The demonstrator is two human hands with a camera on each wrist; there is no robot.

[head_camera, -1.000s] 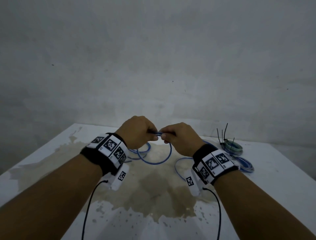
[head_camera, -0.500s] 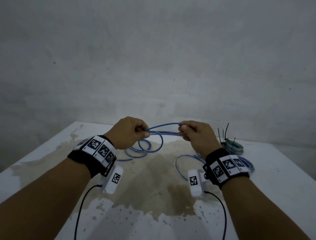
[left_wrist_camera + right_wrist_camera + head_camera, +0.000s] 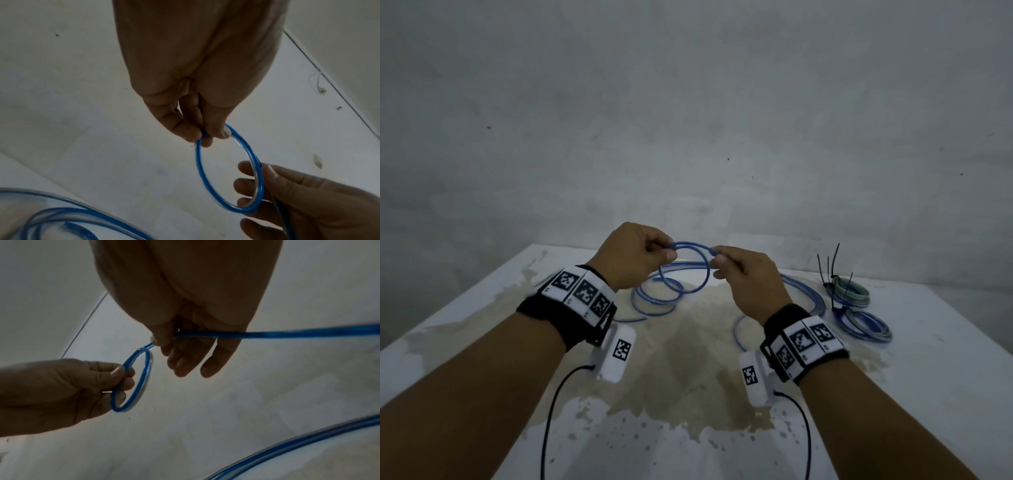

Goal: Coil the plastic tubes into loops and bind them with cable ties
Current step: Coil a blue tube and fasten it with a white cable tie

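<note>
- Head view: above the stained white worktop (image 3: 482,329), the left hand (image 3: 633,255) and right hand (image 3: 746,277) each pinch the blue tube (image 3: 690,270), a small loop hanging between them; the rest trails on the worktop. Two tied coils (image 3: 859,308) lie far right.
- Left wrist view: left fingers (image 3: 180,129) pinch the loop's top.
- Right wrist view: right thumb and forefinger pinch the tube; other fingers (image 3: 185,363) hang loosely.

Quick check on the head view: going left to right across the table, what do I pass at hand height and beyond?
left hand → blue tube loop held between the hands → right hand → two bundled coils with black cable ties, at the table's right side.
</note>
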